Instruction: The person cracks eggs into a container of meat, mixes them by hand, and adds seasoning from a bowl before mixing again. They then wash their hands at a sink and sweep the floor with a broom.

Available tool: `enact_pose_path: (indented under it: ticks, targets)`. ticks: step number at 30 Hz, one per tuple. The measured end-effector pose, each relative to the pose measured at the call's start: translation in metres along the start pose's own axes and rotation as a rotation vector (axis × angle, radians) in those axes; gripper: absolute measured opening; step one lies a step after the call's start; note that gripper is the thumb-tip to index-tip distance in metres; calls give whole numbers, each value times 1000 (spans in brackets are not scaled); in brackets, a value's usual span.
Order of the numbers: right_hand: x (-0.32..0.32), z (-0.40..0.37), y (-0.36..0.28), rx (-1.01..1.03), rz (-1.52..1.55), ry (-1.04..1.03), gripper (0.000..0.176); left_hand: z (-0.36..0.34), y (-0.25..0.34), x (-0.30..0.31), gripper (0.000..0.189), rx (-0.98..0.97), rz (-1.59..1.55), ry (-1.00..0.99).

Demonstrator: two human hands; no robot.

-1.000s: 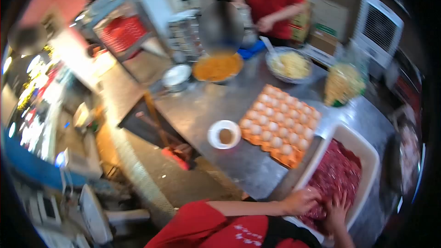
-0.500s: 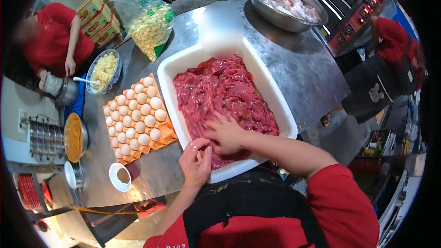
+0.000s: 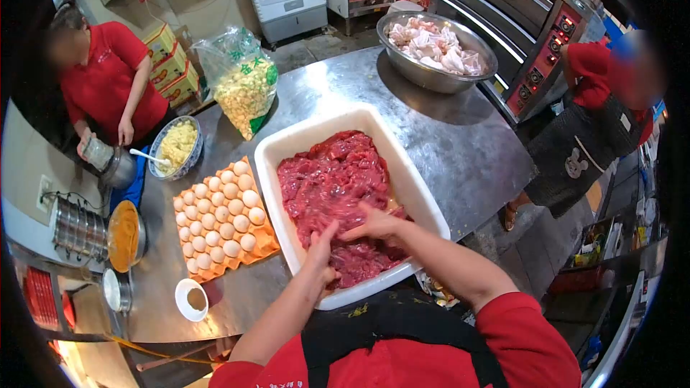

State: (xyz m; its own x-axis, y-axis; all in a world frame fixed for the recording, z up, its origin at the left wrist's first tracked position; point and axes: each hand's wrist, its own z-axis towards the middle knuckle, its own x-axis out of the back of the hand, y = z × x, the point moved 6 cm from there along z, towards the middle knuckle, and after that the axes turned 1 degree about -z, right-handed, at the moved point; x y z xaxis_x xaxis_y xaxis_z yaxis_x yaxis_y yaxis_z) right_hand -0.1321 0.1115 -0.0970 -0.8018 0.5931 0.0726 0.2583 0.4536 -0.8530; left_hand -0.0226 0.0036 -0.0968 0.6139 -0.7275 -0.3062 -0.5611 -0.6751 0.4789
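Sliced raw red meat fills much of a white rectangular tub in front of me. My right hand lies on the near part of the meat, its fingers stretched out and apart, pointing left. At the tub's near left side, my left hand touches the meat with one finger extended. Its lower fingers bend inward and are partly hidden. Both hands look wet, and motion blurs the meat between them. I see no separate piece gripped in either hand.
Left of the tub sit a tray of eggs, a small white cup and a bowl of yellow mash. Behind are a bag of pale yellow pieces and a metal bowl of raw poultry. Co-workers stand left and right.
My left hand has gone from a pinch near the rim to reaching over the meat. The right hand has shifted slightly right. The view has tilted up, showing more background.
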Motion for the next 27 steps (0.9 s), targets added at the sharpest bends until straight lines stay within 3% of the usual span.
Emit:
enact_pose_path:
  ticks: [1, 2, 3, 4, 5, 6, 7, 9, 10, 11, 13, 14, 15, 17, 19, 21, 23, 25, 27]
  targets:
    - [-15, 2, -13, 59, 100, -68, 100, 23, 2, -3, 81, 82, -68, -150]
    - [-20, 11, -27, 171, 136, -99, 93, 34, 18, -8, 68, -91, -156, -258]
    - [-24, 17, -38, 275, 181, -134, 87, 11, 39, -22, 49, -60, -206, -355]
    - [-21, 2, -64, 217, 160, -132, 78, 5, 55, -24, 44, -151, -148, -345]
    - [-14, -5, -87, 310, 231, -126, 67, 0, 68, -25, 38, -238, -88, -332]
    - [-5, -16, -112, 272, 123, -59, 58, -15, 85, -32, 36, -345, -39, -357]
    - [0, -9, -124, 357, 209, -137, 48, -34, 103, -40, 35, -457, 12, -386]
    - [16, 15, -148, 462, 152, -66, 32, -63, 128, -50, 36, -616, 120, -358]
    - [25, 23, -156, 367, 107, -3, 28, -68, 134, -53, 39, -655, 142, -364]
    - [33, 29, -162, 408, 72, 36, 35, -64, 137, -53, 43, -720, 180, -353]
    - [52, 66, -142, 544, -536, 359, 54, -44, 129, -40, 50, -874, 495, -143]
    - [50, 59, -126, 355, -807, 359, 64, -26, 123, -25, 72, -1026, 882, 103]
    - [54, 45, -106, 160, -1075, 354, 74, -8, 104, -7, 93, -916, 1002, 254]
    - [64, 51, -45, 104, -1179, 132, 87, 12, 65, 11, 104, -661, 931, 282]
    - [62, 18, -12, 3, -1070, 5, 94, 19, 22, 19, 108, -551, 763, 239]
    - [47, -19, -1, -96, -1076, -22, 105, 2, -11, 13, 108, -350, 818, 274]
    - [40, -42, 17, -235, -968, -21, 116, -4, -21, 6, 107, -360, 660, 207]
    - [35, -47, 16, -256, -896, -30, 122, 1, -35, -3, 101, -151, -12, 0]
    - [19, -43, 15, -371, -762, 105, 125, 4, -36, -16, 94, -118, -55, 24]
